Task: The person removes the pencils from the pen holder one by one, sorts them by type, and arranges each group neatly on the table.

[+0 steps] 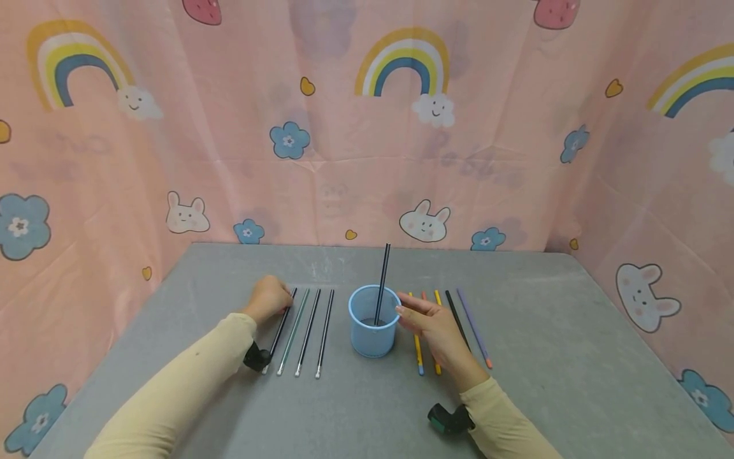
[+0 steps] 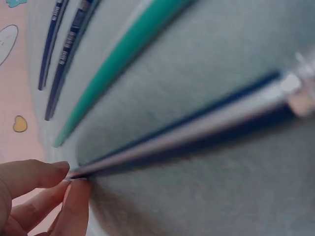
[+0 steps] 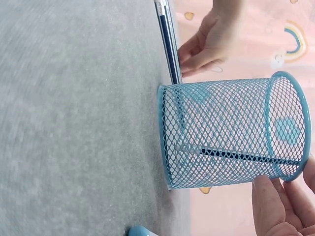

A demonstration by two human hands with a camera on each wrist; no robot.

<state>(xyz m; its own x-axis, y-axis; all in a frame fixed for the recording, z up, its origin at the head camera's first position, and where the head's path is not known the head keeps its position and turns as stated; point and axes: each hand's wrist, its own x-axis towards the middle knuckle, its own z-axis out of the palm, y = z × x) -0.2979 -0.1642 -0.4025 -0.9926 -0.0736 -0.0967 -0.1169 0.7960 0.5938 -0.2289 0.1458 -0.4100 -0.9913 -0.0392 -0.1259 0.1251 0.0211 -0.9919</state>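
My left hand (image 1: 269, 299) pinches the far end of a dark blue pencil (image 2: 197, 129), the leftmost of a row lying on the table. Thumb and fingertips meet at its tip in the left wrist view. Beside it lie a green pencil (image 1: 293, 331) and two more dark pencils, (image 1: 308, 331) all with silvery near ends. A light blue mesh pencil cup (image 3: 226, 113) stands upright in the middle, one dark striped pencil (image 1: 382, 280) leaning inside. My right hand (image 1: 438, 335) holds the cup by its right side near the rim, thumb and fingers at the edge.
Right of the cup, partly behind my right hand, lie several pencils: yellow ones, a black pencil (image 1: 455, 315) and a purple pencil (image 1: 474, 328). The grey table (image 1: 573, 357) ends at a pink patterned curtain (image 1: 355, 178) behind and at both sides.
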